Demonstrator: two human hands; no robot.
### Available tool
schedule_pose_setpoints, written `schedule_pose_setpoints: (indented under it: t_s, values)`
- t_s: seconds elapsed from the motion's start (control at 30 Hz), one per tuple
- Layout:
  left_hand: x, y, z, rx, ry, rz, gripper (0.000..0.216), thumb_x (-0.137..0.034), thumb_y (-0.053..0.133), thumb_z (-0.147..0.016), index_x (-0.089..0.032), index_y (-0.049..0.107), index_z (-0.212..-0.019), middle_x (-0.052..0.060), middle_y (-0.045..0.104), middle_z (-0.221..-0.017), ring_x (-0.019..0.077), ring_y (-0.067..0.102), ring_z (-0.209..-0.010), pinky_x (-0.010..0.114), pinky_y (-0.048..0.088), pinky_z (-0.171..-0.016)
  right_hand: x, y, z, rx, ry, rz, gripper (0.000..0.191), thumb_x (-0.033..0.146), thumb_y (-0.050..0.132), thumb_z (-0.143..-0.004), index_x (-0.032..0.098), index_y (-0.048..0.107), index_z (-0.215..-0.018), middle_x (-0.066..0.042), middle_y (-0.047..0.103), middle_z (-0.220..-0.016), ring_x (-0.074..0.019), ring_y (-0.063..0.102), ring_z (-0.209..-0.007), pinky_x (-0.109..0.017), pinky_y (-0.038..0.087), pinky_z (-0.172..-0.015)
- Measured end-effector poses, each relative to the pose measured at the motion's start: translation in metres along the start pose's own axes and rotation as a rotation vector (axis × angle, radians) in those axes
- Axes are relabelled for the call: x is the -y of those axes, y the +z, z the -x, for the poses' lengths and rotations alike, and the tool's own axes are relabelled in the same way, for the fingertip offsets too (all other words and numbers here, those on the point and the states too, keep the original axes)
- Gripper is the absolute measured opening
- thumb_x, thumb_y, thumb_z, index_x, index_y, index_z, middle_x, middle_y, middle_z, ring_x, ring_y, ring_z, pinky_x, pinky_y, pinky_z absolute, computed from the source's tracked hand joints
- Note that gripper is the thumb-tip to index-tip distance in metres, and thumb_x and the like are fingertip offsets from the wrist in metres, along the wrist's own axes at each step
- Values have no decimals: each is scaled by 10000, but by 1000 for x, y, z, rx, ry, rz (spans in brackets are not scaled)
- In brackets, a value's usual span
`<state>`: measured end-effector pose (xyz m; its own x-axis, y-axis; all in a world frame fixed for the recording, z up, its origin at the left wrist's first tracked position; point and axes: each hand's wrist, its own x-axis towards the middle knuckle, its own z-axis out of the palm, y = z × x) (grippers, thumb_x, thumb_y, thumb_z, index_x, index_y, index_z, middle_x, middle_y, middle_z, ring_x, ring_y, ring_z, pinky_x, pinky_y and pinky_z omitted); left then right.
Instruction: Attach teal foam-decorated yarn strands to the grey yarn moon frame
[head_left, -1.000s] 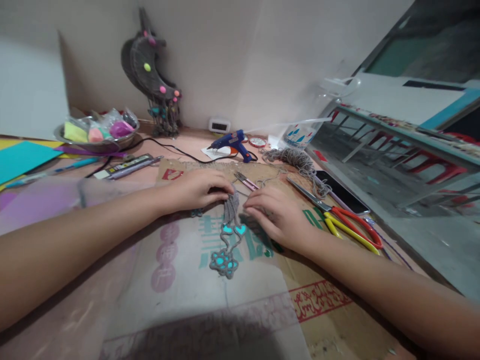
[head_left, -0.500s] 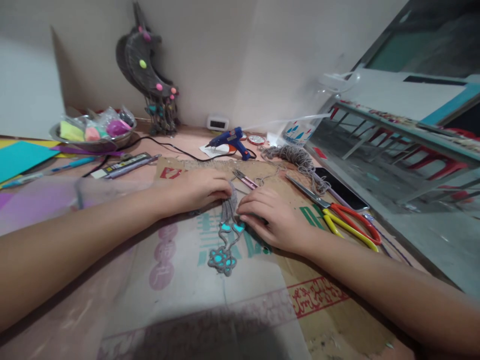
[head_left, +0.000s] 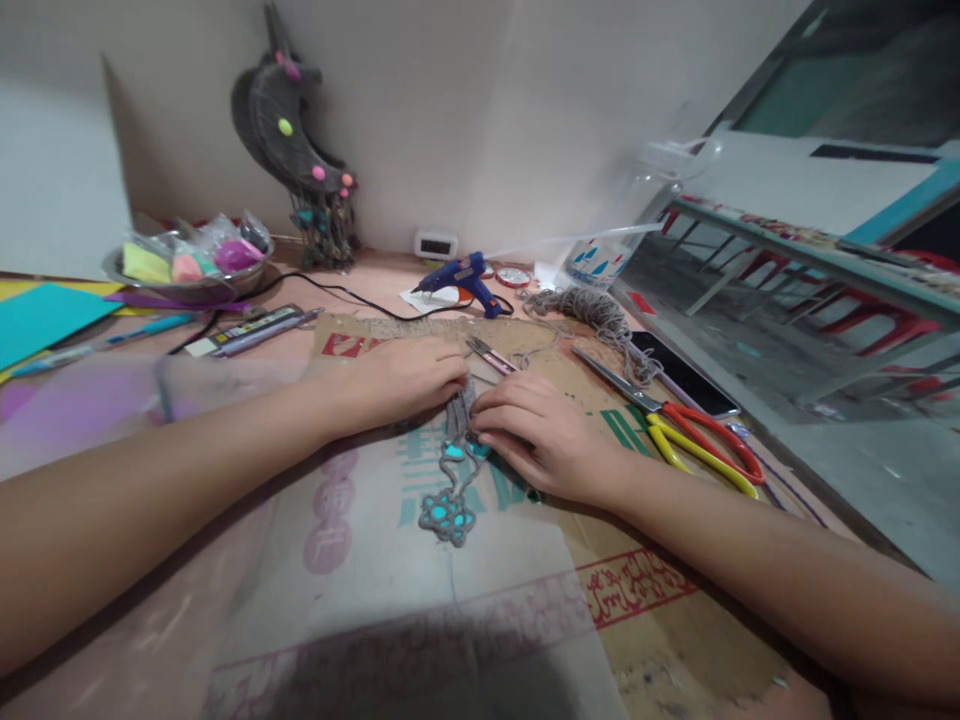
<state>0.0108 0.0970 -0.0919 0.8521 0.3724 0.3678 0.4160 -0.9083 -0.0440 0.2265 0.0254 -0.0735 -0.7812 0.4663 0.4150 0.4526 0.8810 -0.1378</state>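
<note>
A grey yarn-wrapped ornament (head_left: pixel 450 500) with teal heart and paw shapes lies on a flattened cardboard sheet (head_left: pixel 660 590). My left hand (head_left: pixel 409 380) rests curled on the cardboard, its fingertips pressing the ornament's grey strands at the top. My right hand (head_left: pixel 544 435) lies just right of it, fingers bent and pressed onto the same strands beside the teal hearts. Both hands touch the ornament and nearly meet.
Red-and-yellow scissors (head_left: pixel 686 445), small snips (head_left: pixel 491 357), a grey yarn heap (head_left: pixel 592 315) and a phone (head_left: pixel 686 380) lie to the right. A blue glue gun (head_left: pixel 461 280), a metal bowl of coloured clay (head_left: pixel 187 265), pens (head_left: pixel 247 330) and a crescent hanging (head_left: pixel 289 140) stand behind.
My right hand has slid left and closed in on the grey strands, nearly meeting my left hand. The left hand has hardly moved.
</note>
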Motion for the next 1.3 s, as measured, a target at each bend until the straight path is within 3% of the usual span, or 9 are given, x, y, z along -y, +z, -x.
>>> schedule_pose_setpoints:
  t_s: [0.33,0.53,0.7,0.87,0.97,1.1,1.2,1.3]
  values:
    - [-1,-6,-4,39,-81,109,180,-192,500,-911,-139,671,-903,76,686,-896,198,625,-849,318,478,-782,-2,1,0,2,-1,-3,142,202,517,-919,149,622,-998,-101,691,-1000,-188,608,-964,-376,448,-911]
    - [-1,-8,3,-80,-283,318,232,-142,482,-892,-161,626,-1072,57,714,-993,181,652,-903,301,488,-792,-2,2,0,16,-6,-9,145,210,511,-922,161,620,-1003,-92,693,-994,-185,615,-950,-379,451,-888]
    - [-2,-8,3,-98,-310,458,159,-244,560,-868,-160,648,-970,46,715,-929,165,649,-823,279,490,-742,-1,0,0,-14,-11,13,139,202,507,-923,183,615,-1007,-87,699,-1005,-189,619,-951,-402,451,-909]
    - [-3,-7,1,-92,-325,466,141,-235,557,-868,-161,663,-926,42,716,-904,167,642,-828,289,483,-760,1,0,2,-70,-40,46,139,182,516,-910,189,616,-1006,-96,682,-998,-199,610,-920,-402,479,-855]
    - [-1,-5,3,-104,-336,486,156,-228,540,-877,-169,665,-950,43,718,-933,173,647,-866,297,487,-792,0,-2,4,-202,39,38,198,130,485,-910,205,610,-1043,-95,632,-1007,-192,592,-944,-360,495,-807]
    - [0,-4,6,-116,-314,477,182,-187,518,-867,-167,668,-967,44,717,-969,179,649,-908,306,490,-827,-15,-11,2,-343,225,58,134,166,526,-906,207,634,-975,-53,621,-844,-172,586,-791,-316,485,-706]
    - [-1,-3,8,-146,-290,444,217,-112,504,-822,-167,676,-943,39,722,-965,181,651,-918,305,490,-840,-35,-16,1,-301,359,98,117,220,547,-904,205,661,-922,-43,671,-814,-183,608,-761,-329,479,-710]
    - [-2,-3,8,-166,-286,420,216,-113,502,-815,-170,680,-923,33,729,-941,179,657,-896,302,491,-828,-52,-13,4,-176,395,204,168,271,554,-901,178,686,-946,-88,688,-889,-230,627,-856,-375,484,-786]
